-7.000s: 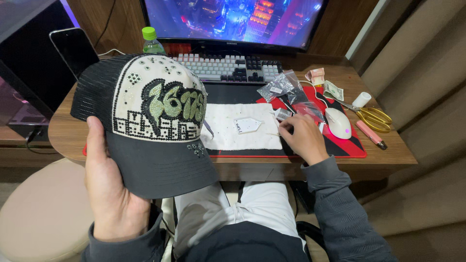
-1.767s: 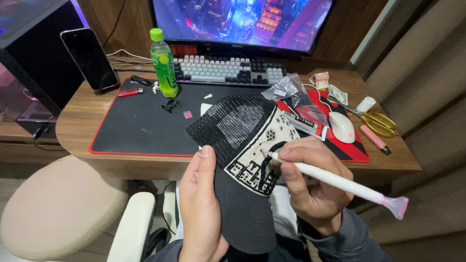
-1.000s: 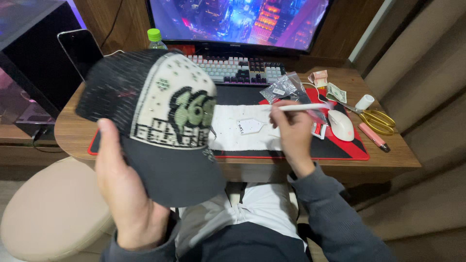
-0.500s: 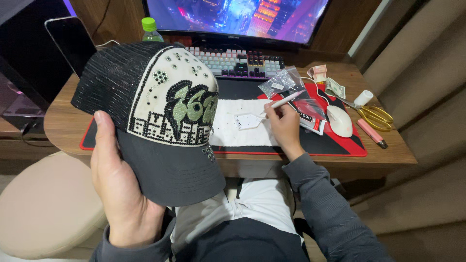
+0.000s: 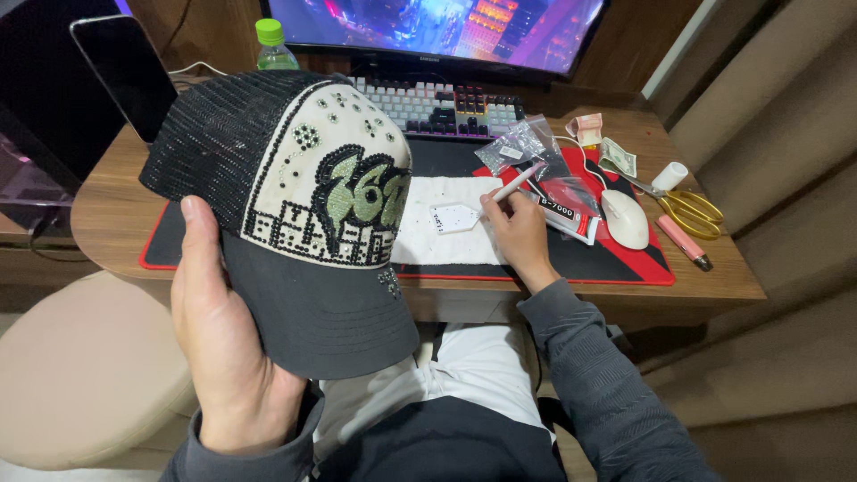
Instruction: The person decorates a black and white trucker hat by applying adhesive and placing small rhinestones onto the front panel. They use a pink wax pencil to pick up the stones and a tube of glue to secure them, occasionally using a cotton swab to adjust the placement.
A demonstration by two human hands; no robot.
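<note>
Left hand (image 5: 228, 357) grips the light, soft cap (image 5: 295, 214) by its stiffer brim, likely safest off the glued stones, while right hand (image 5: 518, 234) pinches a pen (image 5: 516, 183) over the tray (image 5: 453, 217)

Left hand (image 5: 228, 357) raised close, fingers curled in a grip; right hand (image 5: 518, 234) extended forward, pinching.

1. The cap (image 5: 295, 214) covers much of the desk mat (image 5: 625, 259) and part of the keyboard (image 5: 446, 107)
2. The screen (image 5: 446, 27) is cut off by the top edge
3. The bottle (image 5: 272, 45) shows only its green lid and neck behind the cap
4. The left hand (image 5: 228, 357) hides its fingers under the cap's brim
5. The tip of the white pen (image 5: 516, 183) in the right hand (image 5: 518, 236) is too small to see
6. The bits on the small white tray (image 5: 453, 217) are too tiny to tell
</note>
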